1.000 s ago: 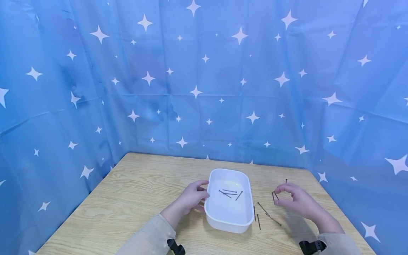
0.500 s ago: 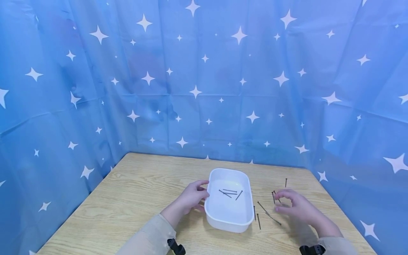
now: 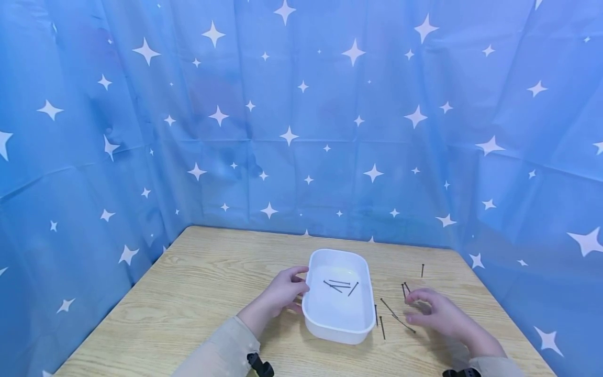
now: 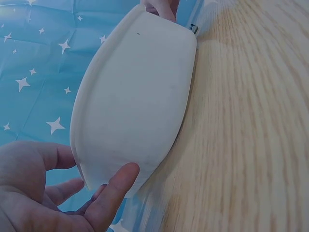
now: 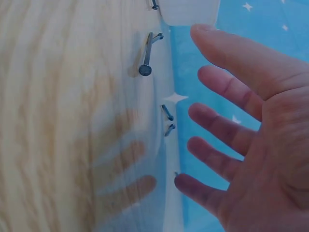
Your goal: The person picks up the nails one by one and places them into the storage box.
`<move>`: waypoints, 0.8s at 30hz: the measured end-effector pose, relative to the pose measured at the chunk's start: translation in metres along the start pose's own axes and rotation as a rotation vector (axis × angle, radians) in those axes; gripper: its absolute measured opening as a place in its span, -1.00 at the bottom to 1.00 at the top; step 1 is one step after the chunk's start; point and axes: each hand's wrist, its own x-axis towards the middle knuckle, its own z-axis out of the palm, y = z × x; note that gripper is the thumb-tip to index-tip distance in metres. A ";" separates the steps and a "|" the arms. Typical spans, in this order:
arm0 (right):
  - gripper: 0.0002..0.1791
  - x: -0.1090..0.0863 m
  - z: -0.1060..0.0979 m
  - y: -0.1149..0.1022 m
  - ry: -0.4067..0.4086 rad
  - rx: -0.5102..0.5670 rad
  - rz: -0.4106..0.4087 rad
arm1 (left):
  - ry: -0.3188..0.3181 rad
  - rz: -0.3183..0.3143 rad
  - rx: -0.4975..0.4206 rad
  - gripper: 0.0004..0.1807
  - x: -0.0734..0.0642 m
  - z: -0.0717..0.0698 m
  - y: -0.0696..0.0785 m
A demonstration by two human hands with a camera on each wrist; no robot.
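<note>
A white plastic tray (image 3: 336, 319) stands on the table with several dark nails (image 3: 340, 283) lying inside. My left hand (image 3: 285, 288) is at the tray's left side; in the left wrist view its thumb (image 4: 118, 186) lies against the wall and a finger reaches the rim. To the right of the tray, my right hand (image 3: 438, 311) hovers over the table with loosely bent fingers and holds nothing. Just beyond its fingertips are two nails (image 3: 403, 292). The right wrist view shows its palm (image 5: 275, 125) and spread fingers beside a large-headed nail (image 5: 145, 70).
More nails lie between the tray and the right hand, among them a long nail (image 3: 382, 329) close to the tray's edge. One nail (image 3: 422, 270) lies farther back. A blue star-patterned curtain (image 3: 301, 131) surrounds the wooden table (image 3: 198, 283).
The right hand has drawn back toward the body, away from the two nails, uncovering the far nail. The left hand and the tray have stayed in place.
</note>
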 end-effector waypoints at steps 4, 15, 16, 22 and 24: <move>-0.61 -0.001 0.002 0.003 -0.030 0.002 0.003 | 0.002 -0.003 0.005 -0.29 -0.001 0.000 0.000; -0.73 -0.003 0.004 0.007 -0.088 0.052 -0.013 | 0.005 -0.003 0.007 -0.28 0.000 0.000 0.001; -0.73 -0.003 0.004 0.007 -0.093 0.055 -0.012 | 0.004 -0.003 0.006 -0.28 0.001 0.000 0.000; -0.78 -0.004 0.003 0.009 -0.153 0.078 0.012 | 0.006 -0.003 0.008 -0.28 0.000 0.000 0.001; -0.78 -0.005 0.002 0.011 -0.166 0.084 0.016 | 0.005 -0.003 0.008 -0.28 0.000 0.000 0.001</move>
